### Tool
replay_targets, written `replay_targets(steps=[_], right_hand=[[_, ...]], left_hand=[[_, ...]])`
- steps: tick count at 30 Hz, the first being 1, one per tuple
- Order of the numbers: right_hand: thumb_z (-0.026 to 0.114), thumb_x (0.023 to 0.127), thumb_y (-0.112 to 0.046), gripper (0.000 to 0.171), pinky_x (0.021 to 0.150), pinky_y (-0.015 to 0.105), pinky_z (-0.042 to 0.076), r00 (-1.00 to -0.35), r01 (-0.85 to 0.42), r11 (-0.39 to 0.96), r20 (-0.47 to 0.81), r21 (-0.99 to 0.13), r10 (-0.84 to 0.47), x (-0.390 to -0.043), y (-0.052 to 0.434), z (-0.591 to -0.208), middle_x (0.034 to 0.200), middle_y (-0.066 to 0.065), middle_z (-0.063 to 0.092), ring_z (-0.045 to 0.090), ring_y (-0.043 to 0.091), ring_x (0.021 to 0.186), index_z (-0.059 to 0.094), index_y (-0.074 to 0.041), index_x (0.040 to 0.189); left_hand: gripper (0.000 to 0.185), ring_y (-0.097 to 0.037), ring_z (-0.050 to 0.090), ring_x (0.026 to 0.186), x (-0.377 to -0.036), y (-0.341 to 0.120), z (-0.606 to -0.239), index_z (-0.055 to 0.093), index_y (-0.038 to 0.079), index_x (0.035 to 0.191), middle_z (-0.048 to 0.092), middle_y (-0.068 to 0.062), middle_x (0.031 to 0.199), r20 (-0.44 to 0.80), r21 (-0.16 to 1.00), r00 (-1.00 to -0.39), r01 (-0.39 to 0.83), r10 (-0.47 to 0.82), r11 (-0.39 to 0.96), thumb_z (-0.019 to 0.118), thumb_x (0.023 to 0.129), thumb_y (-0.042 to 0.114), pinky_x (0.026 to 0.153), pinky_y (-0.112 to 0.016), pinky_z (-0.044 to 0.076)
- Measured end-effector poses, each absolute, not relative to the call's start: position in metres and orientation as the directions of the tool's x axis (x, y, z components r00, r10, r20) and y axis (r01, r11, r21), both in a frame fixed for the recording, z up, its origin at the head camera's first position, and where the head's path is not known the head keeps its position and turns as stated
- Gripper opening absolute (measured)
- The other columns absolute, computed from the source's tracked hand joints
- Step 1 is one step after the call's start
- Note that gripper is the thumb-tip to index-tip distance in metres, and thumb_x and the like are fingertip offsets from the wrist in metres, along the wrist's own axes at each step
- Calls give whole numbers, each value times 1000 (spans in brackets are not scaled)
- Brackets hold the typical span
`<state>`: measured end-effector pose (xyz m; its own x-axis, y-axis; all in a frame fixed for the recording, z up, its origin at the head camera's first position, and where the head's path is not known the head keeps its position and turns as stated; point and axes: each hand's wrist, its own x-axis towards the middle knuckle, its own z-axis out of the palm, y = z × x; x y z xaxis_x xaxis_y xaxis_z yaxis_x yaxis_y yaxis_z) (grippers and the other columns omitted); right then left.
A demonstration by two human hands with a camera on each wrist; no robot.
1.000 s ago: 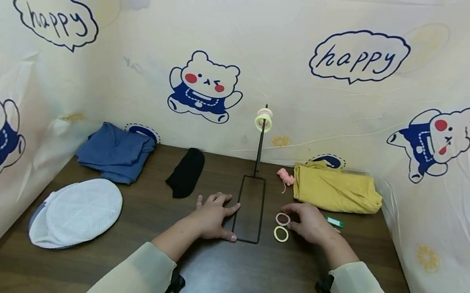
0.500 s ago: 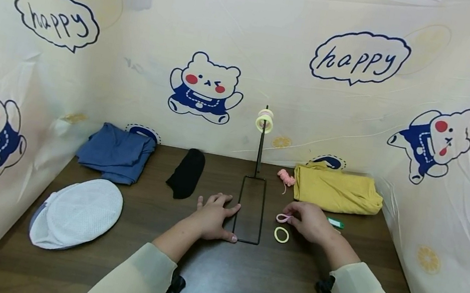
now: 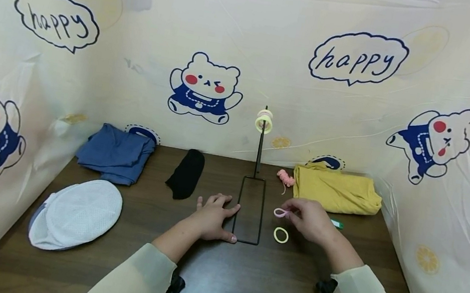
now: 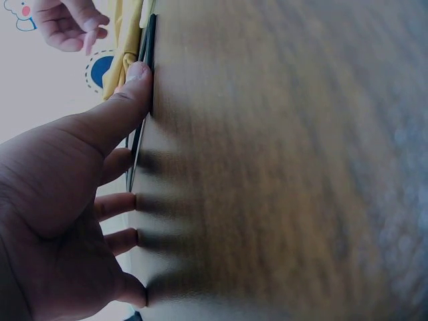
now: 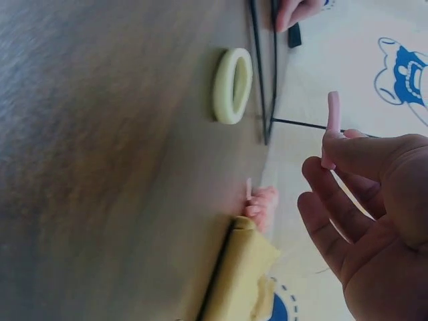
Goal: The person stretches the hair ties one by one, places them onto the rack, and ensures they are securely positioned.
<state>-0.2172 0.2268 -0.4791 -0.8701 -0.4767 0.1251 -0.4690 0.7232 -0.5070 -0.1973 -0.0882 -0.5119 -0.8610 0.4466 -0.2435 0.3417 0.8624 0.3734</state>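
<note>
My left hand (image 3: 210, 219) rests with spread fingers on the table, thumb and forefinger touching the left bar of the black wire stand (image 3: 262, 211). Pale hair ties (image 3: 259, 122) hang near the top of its upright post. My right hand (image 3: 309, 222) pinches a pink hair tie (image 5: 333, 112) between thumb and forefinger. In the right wrist view the tie is held above the table, with the other fingers loosely bent below. A pale yellow hair tie (image 5: 222, 93) lies on the table just in front of the right hand, beside the stand's base.
A black sock (image 3: 186, 174), folded blue cloth (image 3: 117, 154) and white mesh cap (image 3: 84, 210) lie on the left. At the back right are a pink bundle (image 3: 285, 177) and folded yellow cloth (image 3: 335, 189). A green item (image 3: 337, 224) is partly behind the right hand.
The pink hair tie lay flat beside the yellow one; the right hand has pinched it, tilted it and lifted it slightly. The left hand has stayed put.
</note>
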Motion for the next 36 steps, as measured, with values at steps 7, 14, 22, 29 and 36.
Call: replay_targets(steps=[7, 14, 22, 29, 36], right_hand=[[75, 94, -3, 16, 82, 40, 59, -854, -511, 687, 211, -517, -476, -208, 224, -458, 99, -3, 73, 68, 13, 91, 77, -12, 107], [77, 93, -2, 15, 79, 37, 60, -800, -599, 621, 351, -505, -487, -202, 219, -440, 100, -3, 74, 70, 12, 89, 77, -9, 106], [81, 89, -1, 20, 78, 40, 60, -695, -716, 542, 515, -440, -501, -194, 206, -415, 101, -5, 75, 70, 11, 90, 77, -13, 105], [83, 87, -3, 22, 75, 27, 57, -630, -772, 488, 596, -408, -498, -187, 193, -393, 100, -5, 75, 68, 8, 84, 77, -14, 105], [83, 85, 2, 24, 79, 21, 55, -562, -822, 411, 679, -395, -472, -180, 184, -372, 109, 2, 77, 70, 11, 86, 77, -10, 106]], left_hand=[[96, -40, 12, 157, -197, -88, -511, 38, 29, 162, 23, -8, 170, -246, 383, -860, 337, 447, 860, 80, 82, 63, 114, -78, 8], [97, -40, 12, 157, -198, -88, -512, 37, 29, 162, 23, -8, 170, -249, 375, -860, 338, 445, 863, 80, 82, 63, 114, -78, 7], [97, -39, 11, 157, -197, -88, -511, 37, 31, 162, 22, -7, 170, -256, 366, -863, 331, 436, 870, 79, 82, 64, 115, -78, 7], [96, -41, 12, 156, -199, -88, -512, 38, 30, 162, 23, -8, 170, -254, 359, -864, 333, 434, 872, 79, 82, 64, 114, -78, 7], [97, -40, 12, 157, -201, -87, -515, 38, 31, 162, 22, -7, 170, -262, 357, -863, 329, 432, 874, 79, 81, 65, 114, -78, 7]])
